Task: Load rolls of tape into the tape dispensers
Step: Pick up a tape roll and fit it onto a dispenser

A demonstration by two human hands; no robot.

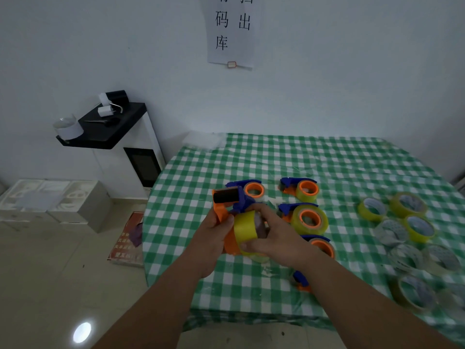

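- Your left hand is clamped on the orange-and-blue tape dispenser, thumb pressed against its orange frame, holding it above the near left part of the table.
- Your right hand is closed around the yellow tape roll, which sits against the dispenser's orange side; whether it is fully seated on the hub cannot be told.
- Both hands meet at the dispenser, just inside the table's left edge, with open floor to your left.
- The green checked tablecloth hangs over the near edge; your forearms cross that edge.
- Just beyond your hands lie three more dispensers: one empty, one with a yellow roll and one with a thicker yellow roll.
- Two further dispensers lie partly hidden behind your right wrist and forearm.
- The loose tape rolls, yellow and clear, are clustered at the right side of the table, well apart from your hands.
- The far half of the table is bare cloth.
- A white cabinet with a black top stands near the table's far left corner; white boxes sit on the floor further left.
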